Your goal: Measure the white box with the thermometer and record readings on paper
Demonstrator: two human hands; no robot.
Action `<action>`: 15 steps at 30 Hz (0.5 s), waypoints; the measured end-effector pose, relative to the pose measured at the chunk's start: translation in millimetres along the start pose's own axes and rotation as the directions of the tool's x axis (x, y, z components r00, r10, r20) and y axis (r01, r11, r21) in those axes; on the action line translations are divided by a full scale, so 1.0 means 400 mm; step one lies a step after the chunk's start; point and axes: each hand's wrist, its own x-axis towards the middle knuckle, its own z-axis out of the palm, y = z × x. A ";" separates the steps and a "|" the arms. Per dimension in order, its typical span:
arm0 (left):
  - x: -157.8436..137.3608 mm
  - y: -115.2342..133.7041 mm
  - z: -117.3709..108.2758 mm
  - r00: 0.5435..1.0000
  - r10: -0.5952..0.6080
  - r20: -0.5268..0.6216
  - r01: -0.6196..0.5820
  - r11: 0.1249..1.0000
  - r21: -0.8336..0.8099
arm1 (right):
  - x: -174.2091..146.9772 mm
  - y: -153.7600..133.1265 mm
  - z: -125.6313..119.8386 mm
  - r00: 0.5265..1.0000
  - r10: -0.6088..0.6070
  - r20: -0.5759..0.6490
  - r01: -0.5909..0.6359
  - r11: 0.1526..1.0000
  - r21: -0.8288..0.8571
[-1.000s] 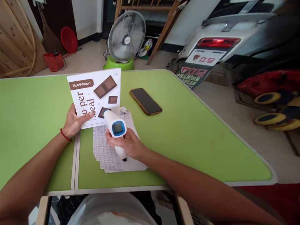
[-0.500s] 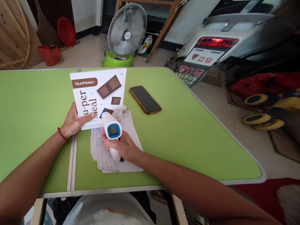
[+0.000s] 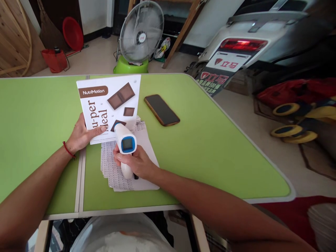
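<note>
My left hand [image 3: 84,133] grips the lower left of a white NutriMotion box [image 3: 115,111] printed with chocolate pieces, its thumb across the front. The box stands tilted above the green table [image 3: 210,161]. In my right hand [image 3: 138,161] is a white infrared thermometer [image 3: 126,138] with a blue-rimmed screen, fingers wrapped round its handle. Its front end points at the lower part of the box; whether they touch I cannot tell. Beneath lie several handwritten paper sheets [image 3: 148,157], with a dark pen-like object [image 3: 135,176] partly hidden by my right hand.
A smartphone [image 3: 162,110] in a brown case lies right of the box. Past the far edge, a fan [image 3: 141,33] sits on a green stool [image 3: 131,66]. A scooter [image 3: 236,56] stands at the right. Under the near edge is a pale plastic-lined bin [image 3: 123,234].
The view has shifted slightly, so everything sits a little higher and further left. Both hands keep their holds on the box and the thermometer.
</note>
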 end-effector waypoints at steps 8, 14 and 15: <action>0.002 0.003 0.000 1.000 0.010 0.008 -0.010 1.000 0.013 | -0.004 -0.007 -0.003 1.000 0.023 -0.012 -0.023 0.999 -0.031; 0.004 0.006 -0.001 1.000 0.021 0.023 -0.021 1.000 -0.001 | -0.004 -0.004 -0.004 0.999 0.042 -0.020 -0.043 0.998 -0.038; 0.004 0.006 -0.001 0.999 0.021 0.028 -0.021 1.000 0.001 | -0.004 -0.003 -0.004 0.999 0.040 -0.016 -0.040 0.998 -0.038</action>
